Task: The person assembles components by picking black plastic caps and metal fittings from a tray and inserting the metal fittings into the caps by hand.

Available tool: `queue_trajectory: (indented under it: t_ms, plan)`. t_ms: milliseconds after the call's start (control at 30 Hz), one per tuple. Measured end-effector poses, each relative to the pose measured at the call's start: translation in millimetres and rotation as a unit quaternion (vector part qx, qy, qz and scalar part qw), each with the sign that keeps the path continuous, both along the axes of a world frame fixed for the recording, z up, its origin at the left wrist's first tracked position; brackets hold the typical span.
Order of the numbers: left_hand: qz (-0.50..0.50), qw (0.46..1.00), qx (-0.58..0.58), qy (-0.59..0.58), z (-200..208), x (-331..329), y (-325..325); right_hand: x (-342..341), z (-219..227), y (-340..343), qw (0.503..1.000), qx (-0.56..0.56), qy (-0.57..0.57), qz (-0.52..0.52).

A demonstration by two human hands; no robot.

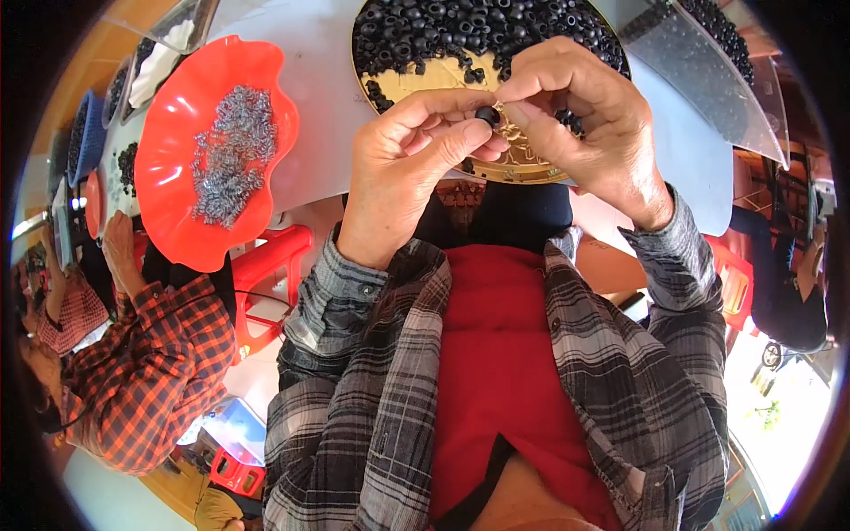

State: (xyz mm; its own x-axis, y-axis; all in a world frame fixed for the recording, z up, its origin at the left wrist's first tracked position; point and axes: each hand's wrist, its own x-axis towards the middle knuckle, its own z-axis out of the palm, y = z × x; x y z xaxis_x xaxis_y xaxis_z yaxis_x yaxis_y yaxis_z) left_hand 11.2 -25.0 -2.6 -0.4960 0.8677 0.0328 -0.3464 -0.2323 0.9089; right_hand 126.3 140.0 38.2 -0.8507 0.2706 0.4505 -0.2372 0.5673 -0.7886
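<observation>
My left hand [405, 155] pinches a small round black plastic part [487, 116] between thumb and forefinger. Close beside it, the thumb and forefinger of my right hand [589, 124] are pressed together at the tips; whatever they hold is too small to make out. Several black pieces [569, 121] show by the curled fingers of my right hand, and I cannot tell whether they are held in the palm. Both hands are over the near part of a round gold tray [416, 84], where many small black plastic parts [460, 31] are heaped on the far side.
Left of the tray, a red wavy-rimmed bowl [164, 150] holds a pile of small metal springs [235, 155]. A clear plastic bin [708, 80] with black parts stands at the right. A co-worker in a checked orange shirt [168, 372] sits to the left, near a red plastic stool [274, 274].
</observation>
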Motion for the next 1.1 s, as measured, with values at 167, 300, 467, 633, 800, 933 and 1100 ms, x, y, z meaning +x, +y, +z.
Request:
queue_trajectory:
  t_ms: [167,300,467,633,800,933,1100]
  plan:
    - [0.005,1.0,0.019,-0.004,-0.7,1.1,1.5,2.7,-8.6,-2.7,0.998,-0.058,-0.025,0.019]
    - [0.026,0.999,0.006,0.018,0.7,2.5,1.0,6.1,-5.3,-4.8,0.998,0.055,-0.026,-0.011]
    - [0.053,0.998,-0.015,-0.006,5.9,8.0,-1.5,9.1,-18.3,-21.2,0.991,0.12,0.039,-0.042]
    - [0.06,0.997,-0.011,-0.049,-5.6,6.6,-9.9,21.1,-28.6,-38.6,1.0,0.026,0.007,-0.013]
    - [-0.026,0.99,0.04,-0.136,-17.6,-3.3,-29.4,18.8,-5.9,-8.8,0.927,-0.319,-0.174,0.092]
    - [-0.019,0.994,0.03,-0.107,-17.3,-8.7,-45.0,3.7,-19.9,24.1,0.983,-0.096,-0.121,-0.101]
    - [0.02,0.994,0.029,-0.102,-24.3,-18.2,-56.3,-1.0,-14.5,32.5,0.975,0.193,-0.095,-0.06]
